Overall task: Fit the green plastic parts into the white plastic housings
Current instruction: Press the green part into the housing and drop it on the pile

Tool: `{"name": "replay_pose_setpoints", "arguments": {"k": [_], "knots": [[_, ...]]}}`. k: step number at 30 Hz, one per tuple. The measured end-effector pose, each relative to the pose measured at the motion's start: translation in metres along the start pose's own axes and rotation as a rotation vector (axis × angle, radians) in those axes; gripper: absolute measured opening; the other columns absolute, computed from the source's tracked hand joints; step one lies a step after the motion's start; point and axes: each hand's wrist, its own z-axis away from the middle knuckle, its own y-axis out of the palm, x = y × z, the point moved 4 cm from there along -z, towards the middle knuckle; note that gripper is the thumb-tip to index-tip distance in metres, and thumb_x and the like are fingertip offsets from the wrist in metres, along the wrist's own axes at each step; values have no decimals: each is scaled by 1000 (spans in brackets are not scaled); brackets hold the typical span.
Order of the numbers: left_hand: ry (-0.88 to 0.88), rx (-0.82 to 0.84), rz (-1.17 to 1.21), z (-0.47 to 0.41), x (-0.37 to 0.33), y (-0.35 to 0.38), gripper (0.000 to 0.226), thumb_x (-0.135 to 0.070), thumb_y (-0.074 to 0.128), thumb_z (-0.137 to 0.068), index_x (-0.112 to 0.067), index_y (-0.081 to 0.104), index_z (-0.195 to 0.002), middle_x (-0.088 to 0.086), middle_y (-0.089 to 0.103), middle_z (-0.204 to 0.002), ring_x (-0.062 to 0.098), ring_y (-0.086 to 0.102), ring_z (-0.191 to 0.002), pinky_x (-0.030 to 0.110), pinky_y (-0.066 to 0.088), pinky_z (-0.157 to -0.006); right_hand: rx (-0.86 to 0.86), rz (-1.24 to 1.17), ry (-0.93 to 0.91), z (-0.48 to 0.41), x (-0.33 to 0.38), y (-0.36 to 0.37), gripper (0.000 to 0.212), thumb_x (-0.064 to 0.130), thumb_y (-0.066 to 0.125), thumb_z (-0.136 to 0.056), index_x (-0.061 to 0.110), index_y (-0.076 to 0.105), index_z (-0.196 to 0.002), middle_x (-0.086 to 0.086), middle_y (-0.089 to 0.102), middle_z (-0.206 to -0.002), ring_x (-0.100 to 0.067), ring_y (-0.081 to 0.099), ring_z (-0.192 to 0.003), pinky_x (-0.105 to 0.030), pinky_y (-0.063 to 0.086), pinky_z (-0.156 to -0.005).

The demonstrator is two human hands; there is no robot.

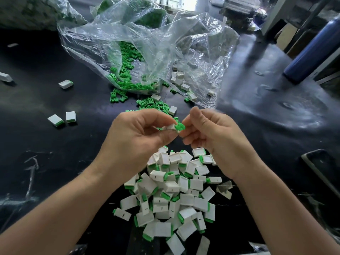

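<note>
Left hand point(139, 137) pinches white housing point(170, 127); right hand point(207, 133) pinches green part point(180, 127), touching the housing's right-facing end.

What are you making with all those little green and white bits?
A person is fitting pieces together over a black table. The left hand holds a small white plastic housing, and the right hand pinches a small green plastic part that sticks out of its end. Below the hands lies a heap of finished white-and-green pieces. Behind, loose green parts spill from a crinkly clear plastic bag.
</note>
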Motion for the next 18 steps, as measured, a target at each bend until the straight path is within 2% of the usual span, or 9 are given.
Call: {"name": "replay_pose_setpoints", "arguments": {"k": [3,6,8,10,13,16,18], "knots": [[46,-2,13,-1,-4,0,22,-36,71,-52,-25,72,-72,2,67,-82,31,59,-73,33,52,-65,165,-37,139,1,-6,10,57,59,49,-66,6,62,-81,-3,68,-70,-12,61,-59,-18,46,-53],[57,13,28,-1,-5,0,24,-35,70,-53,-26,74,-74,1,66,-89,32,58,-82,34,52,-71,320,-104,191,5,-7,23,54,59,41,-75,10,63,-81,-2,69,-73,-12,62,-64,-18,46,-54],[50,26,47,-1,-5,1,27,-34,70,-53,-26,73,-79,3,66,-91,38,57,-85,44,51,-75,360,-148,212,7,-6,27,54,56,36,-77,9,62,-81,-2,68,-72,-12,61,-62,-18,46,-53],[38,43,83,-1,-6,3,29,-33,70,-53,-23,72,-80,6,67,-88,40,57,-76,47,52,-71,358,-152,223,9,-5,28,55,54,35,-76,6,60,-78,-3,65,-68,-12,59,-59,-18,44,-52],[31,89,157,0,-6,5,27,-27,71,-54,-13,74,-77,9,66,-78,22,55,-52,32,52,-51,333,-125,212,10,-5,30,53,54,36,-72,5,57,-74,-1,60,-60,-12,54,-53,-20,39,-51],[51,107,239,1,-8,7,21,-14,68,-58,0,69,-74,18,60,-76,25,60,-47,29,52,-45,302,-123,210,11,-6,32,51,54,37,-71,5,54,-74,3,55,-55,-10,48,-51,-20,36,-50],[50,80,265,1,-7,7,18,-12,67,-58,-2,70,-72,14,62,-76,28,62,-51,29,53,-47,264,-146,194,11,-7,32,49,54,40,-69,7,53,-73,4,51,-54,-8,44,-51,-18,36,-49]]}}
